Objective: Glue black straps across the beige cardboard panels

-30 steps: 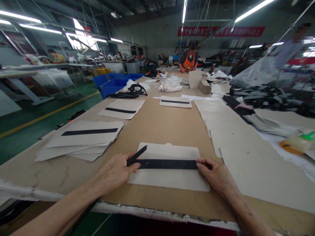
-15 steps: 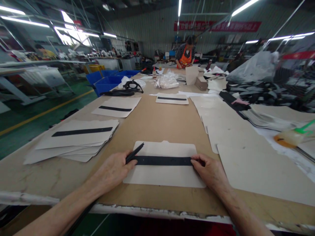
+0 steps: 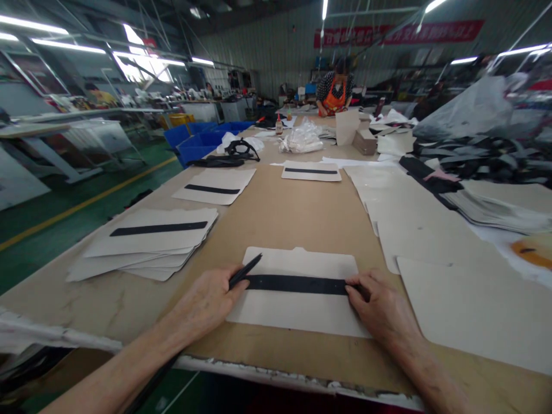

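A pale card panel with a small tab on its far edge lies flat in front of me. Across its middle runs a flat black strip. My left hand is closed around a bundle of black strips whose tips point up over the panel. More dark length shows under the left forearm at the table's edge. The left thumb and fingers also touch the left end of the strip on the panel. At its right end, my right hand pinches the strip between thumb and fingers.
Stacked panels with a strip on top lie left; single panels lie beyond. Plain pale sheets overlap on the right. Farther back are clear plastic bags, blue bins and a person in an orange apron.
The view has shifted slightly, so everything sits a little farther right. Both hands stay at the ends of the strip, with the same hold.
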A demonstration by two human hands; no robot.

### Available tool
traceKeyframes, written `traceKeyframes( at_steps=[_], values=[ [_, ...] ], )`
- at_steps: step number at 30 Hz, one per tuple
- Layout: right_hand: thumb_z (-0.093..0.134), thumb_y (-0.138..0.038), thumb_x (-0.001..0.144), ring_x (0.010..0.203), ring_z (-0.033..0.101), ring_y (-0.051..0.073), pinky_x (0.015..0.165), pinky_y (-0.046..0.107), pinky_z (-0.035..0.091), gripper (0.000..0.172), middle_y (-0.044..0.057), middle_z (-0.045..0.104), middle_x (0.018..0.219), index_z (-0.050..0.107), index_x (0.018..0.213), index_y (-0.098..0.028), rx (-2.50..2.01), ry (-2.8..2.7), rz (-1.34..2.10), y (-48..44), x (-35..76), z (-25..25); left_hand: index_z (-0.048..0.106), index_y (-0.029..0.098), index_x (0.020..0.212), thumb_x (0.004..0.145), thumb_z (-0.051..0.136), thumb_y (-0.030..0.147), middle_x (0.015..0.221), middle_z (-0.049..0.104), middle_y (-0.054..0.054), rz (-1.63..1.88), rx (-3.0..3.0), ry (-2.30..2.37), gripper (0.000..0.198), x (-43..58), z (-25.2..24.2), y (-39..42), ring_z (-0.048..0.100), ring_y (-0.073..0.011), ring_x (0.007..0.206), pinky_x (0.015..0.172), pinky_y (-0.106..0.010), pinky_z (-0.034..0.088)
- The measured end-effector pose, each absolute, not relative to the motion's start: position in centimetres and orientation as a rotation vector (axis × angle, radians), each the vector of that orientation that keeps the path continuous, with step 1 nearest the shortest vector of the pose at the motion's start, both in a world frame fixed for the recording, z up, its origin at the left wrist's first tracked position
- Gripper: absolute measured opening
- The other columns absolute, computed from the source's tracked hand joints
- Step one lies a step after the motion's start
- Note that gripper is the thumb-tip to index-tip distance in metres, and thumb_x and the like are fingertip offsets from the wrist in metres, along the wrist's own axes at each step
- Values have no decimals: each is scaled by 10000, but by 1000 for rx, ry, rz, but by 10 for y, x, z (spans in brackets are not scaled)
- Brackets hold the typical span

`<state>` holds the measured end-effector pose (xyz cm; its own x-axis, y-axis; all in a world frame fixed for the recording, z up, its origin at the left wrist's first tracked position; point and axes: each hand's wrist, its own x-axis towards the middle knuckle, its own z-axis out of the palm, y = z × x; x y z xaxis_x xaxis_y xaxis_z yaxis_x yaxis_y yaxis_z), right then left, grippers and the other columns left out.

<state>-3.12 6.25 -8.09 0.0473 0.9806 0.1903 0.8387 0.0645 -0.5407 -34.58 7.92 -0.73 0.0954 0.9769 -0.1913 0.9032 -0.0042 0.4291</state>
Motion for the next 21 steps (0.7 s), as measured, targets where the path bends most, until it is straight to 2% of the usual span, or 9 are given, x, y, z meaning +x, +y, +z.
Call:
traceKeyframes(
  at_steps=[6, 9, 14, 21],
  values=[
    [482, -398, 876, 760, 666, 178, 685, 299, 517, 243, 37, 666, 979, 677, 828, -263, -1730, -1888, 328, 64, -22, -93, 647, 222, 839, 931, 457, 342, 876, 668, -9, 235, 2061, 1541, 241, -351, 12, 48, 630, -174, 836, 720, -260, 412],
    [491, -456, 857, 789, 681, 183, 672, 296, 521, 257, 11, 677, 971, 678, 819, -285, -1733, -1903, 326, 66, -18, -97, 658, 222, 845, 909, 497, 329, 870, 684, -8, 207, 2022, 1605, 204, -353, 14, 52, 636, -181, 832, 703, -263, 402],
    [511, -502, 839, 811, 687, 191, 683, 294, 531, 273, 11, 682, 951, 681, 823, -289, -1698, -1936, 299, 71, -9, -106, 690, 221, 996, 837, 569, 305, 898, 727, -22, 223, 1890, 1768, 217, -354, 1, 82, 666, -211, 847, 699, -272, 419],
    [493, -520, 863, 832, 692, 204, 705, 299, 543, 303, 31, 687, 997, 677, 837, -282, -1691, -1968, 282, 71, -5, -109, 691, 206, 951, 798, 589, 317, 811, 695, -6, 221, 1829, 1797, 215, -355, -11, 100, 658, -206, 786, 681, -265, 420]
  ],
)
